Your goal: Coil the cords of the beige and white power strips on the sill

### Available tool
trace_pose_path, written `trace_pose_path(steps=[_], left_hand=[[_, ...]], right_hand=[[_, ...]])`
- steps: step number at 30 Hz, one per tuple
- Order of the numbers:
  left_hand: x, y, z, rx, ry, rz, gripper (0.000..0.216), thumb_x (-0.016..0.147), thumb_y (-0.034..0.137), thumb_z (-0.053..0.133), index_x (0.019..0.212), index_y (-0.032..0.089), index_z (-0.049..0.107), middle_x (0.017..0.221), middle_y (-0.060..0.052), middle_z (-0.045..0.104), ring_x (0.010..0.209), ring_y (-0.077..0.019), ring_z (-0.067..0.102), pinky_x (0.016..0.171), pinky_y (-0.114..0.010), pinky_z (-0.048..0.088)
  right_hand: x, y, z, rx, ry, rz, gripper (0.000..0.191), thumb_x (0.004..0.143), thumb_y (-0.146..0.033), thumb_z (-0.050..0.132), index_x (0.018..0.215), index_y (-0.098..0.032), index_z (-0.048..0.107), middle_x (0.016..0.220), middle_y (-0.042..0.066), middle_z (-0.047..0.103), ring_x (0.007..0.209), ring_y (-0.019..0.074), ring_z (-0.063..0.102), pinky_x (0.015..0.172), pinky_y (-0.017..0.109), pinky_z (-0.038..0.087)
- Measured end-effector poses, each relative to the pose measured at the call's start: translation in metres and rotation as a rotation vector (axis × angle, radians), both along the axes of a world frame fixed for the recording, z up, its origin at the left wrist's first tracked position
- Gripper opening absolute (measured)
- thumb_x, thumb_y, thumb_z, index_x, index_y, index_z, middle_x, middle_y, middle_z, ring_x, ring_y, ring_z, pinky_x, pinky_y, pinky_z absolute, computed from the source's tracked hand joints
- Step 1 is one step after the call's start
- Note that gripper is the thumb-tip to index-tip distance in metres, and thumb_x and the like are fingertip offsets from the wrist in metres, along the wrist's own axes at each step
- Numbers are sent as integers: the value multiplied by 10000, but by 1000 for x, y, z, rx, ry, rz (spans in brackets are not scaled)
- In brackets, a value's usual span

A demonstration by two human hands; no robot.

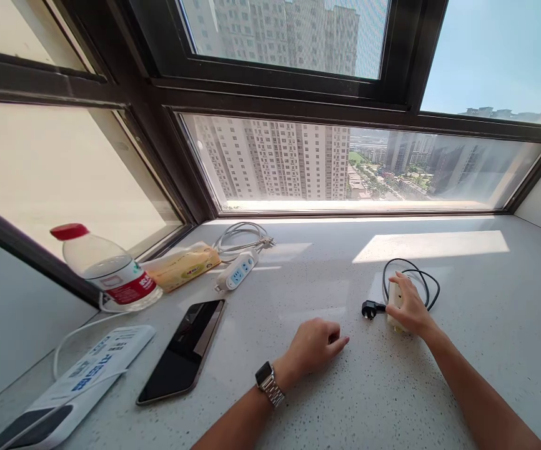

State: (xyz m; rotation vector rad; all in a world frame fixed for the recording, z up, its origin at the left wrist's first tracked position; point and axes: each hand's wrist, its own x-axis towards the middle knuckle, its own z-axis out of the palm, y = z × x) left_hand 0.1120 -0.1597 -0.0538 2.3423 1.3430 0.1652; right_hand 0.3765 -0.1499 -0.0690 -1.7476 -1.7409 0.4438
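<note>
Right hand (408, 305) hides most of pale adapter (395, 299); bottle label (132, 289) perhaps unreadable.

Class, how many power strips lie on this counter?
2: a white strip beside the tissue pack, and a cream strip under the right hand.

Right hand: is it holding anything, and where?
The right hand covers the top of a cream socket block with black cord; left hand holds nothing.

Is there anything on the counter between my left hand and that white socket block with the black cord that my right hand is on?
Nothing visible: bare countertop separates the left hand from the white socket block under the right hand. Its black plug lies just beside it.
</note>
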Motion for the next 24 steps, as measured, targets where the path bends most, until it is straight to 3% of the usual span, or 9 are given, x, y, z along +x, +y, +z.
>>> trace_pose_path(steps=[2,5,9,14,24], left_hand=[[0,0,0,-4,-1,2,398,850,481,459,631,170,574,572,4,505,535,-105,382,547,-250,219],[0,-1,2,-4,0,12,385,844,474,470,624,171,564,572,7,504,537,-105,383,550,-252,220],[1,-2,4,-23,-22,1,400,848,474,461,601,166,524,568,6,497,531,-103,380,542,-247,224],[1,-2,6,-23,-21,-5,407,850,466,458,579,164,481,544,15,458,515,-96,353,536,-246,220],[1,-2,5,-20,-2,5,402,847,477,461,604,162,526,561,8,490,525,-97,371,542,-247,222]], right_hand=[[2,2,-4,71,54,-37,496,687,-358,530,1162,-216,508,1415,137,395,1317,323,358,1012,489,370],[4,4,-6,82,29,-71,455,679,-362,521,1106,-208,502,1365,140,427,1284,319,389,1002,479,382],[4,1,1,22,-105,-168,592,721,-442,527,1252,-196,441,1388,150,402,1286,339,372,922,448,443],[3,-5,15,-195,-162,-268,775,767,-553,472,1426,-195,276,1431,131,364,1116,315,523,631,330,489],[0,-6,15,-150,-134,-288,752,789,-502,452,1460,-225,255,1399,122,407,1019,271,575,541,277,450]])
